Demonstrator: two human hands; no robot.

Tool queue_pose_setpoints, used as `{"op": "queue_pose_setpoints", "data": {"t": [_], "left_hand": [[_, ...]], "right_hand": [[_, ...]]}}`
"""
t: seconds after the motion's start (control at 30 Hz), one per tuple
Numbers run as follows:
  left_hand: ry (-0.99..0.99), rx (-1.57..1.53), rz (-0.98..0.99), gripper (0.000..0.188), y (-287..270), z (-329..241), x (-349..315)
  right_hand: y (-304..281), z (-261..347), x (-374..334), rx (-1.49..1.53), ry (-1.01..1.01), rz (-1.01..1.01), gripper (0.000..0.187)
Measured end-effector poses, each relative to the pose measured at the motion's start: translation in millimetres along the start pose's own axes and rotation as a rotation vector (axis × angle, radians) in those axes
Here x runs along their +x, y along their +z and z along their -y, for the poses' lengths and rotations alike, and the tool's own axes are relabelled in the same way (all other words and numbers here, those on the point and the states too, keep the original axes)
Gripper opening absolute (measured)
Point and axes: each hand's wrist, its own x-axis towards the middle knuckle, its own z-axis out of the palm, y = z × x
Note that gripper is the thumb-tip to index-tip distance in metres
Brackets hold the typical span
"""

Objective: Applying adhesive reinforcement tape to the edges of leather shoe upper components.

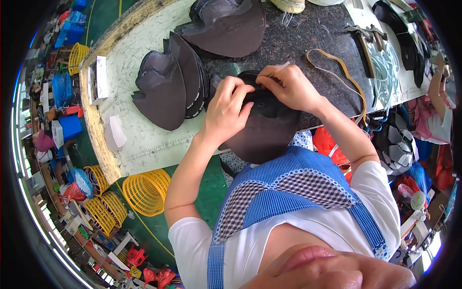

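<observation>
A dark brown, rounded leather-like piece lies at the table's near edge, its lower end hanging toward my blue apron. On its left side my left hand has bent fingers and thumb closed on the upper part. My right hand pinches at the piece's black upper edge. A thin pale stick sticks out above the right fingers; its lower end is hidden. Left of my hands rests a stack of similar dark pieces, and a second stack lies farther back.
A tan strap curls on the dark tabletop to the right. Beyond it hang pale cords. A white block sits near the table's left edge. Yellow baskets stand on the green floor. Another person's arm shows at far right.
</observation>
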Motion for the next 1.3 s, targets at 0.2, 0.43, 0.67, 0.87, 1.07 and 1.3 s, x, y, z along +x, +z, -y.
{"op": "queue_pose_setpoints", "data": {"t": [0.2, 0.43, 0.67, 0.87, 1.07, 1.3], "left_hand": [[0.161, 0.189, -0.035, 0.031, -4.1, 3.4, 5.5], [0.021, 0.017, 0.078, 0.034, -8.3, 3.3, 11.2], [0.034, 0.047, 0.089, 0.032, -13.7, 8.0, 14.9], [0.037, -0.177, 0.135, 0.028, -25.6, -1.8, 19.0], [-0.23, -0.686, -0.186, 0.041, -37.5, -5.4, -0.6], [0.084, -0.23, -0.48, 0.084, -26.3, -23.4, 26.1]], "right_hand": [[-3.3, 5.3, -1.5, 0.449, 0.137, -0.282, 0.02], [-10.5, -2.8, 5.9, 0.12, 0.036, 0.028, 0.018], [-19.4, -6.7, 19.7, -0.055, -0.104, -0.302, 0.01], [-52.6, -41.1, 32.4, -0.789, -0.055, -0.34, 0.031], [-58.2, 5.7, -30.5, 0.714, 0.102, -0.049, 0.085], [-30.8, 29.5, -48.7, 0.975, 0.453, -0.279, 0.048]]}}
